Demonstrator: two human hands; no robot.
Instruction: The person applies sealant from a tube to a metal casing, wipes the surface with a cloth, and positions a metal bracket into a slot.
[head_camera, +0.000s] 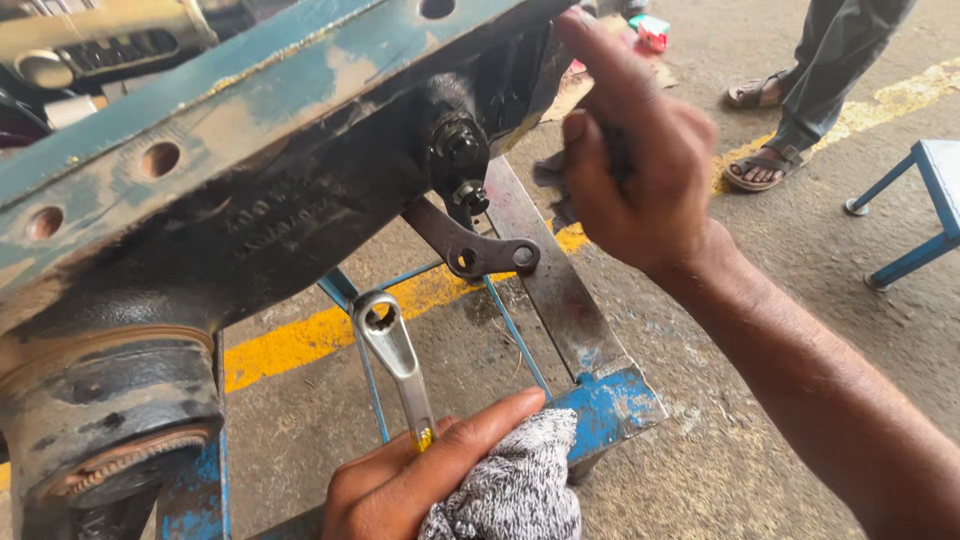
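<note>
Ring spanner (393, 355) rises from left hand (420, 480) (clenched, with grey rag (515, 480)).

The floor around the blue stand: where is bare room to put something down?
Bare concrete lies right of the blue stand, between it and the blue stool. Under the dark lever it is crowded: left hand with ring spanner and grey rag.

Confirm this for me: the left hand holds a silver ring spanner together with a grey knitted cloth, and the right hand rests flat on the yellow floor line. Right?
Not quite. In the head view the right hand is raised against the worn blue-painted metal frame, gripping a dark rag, not on the yellow floor line. The left hand does hold the silver ring spanner and grey knitted cloth.
</note>
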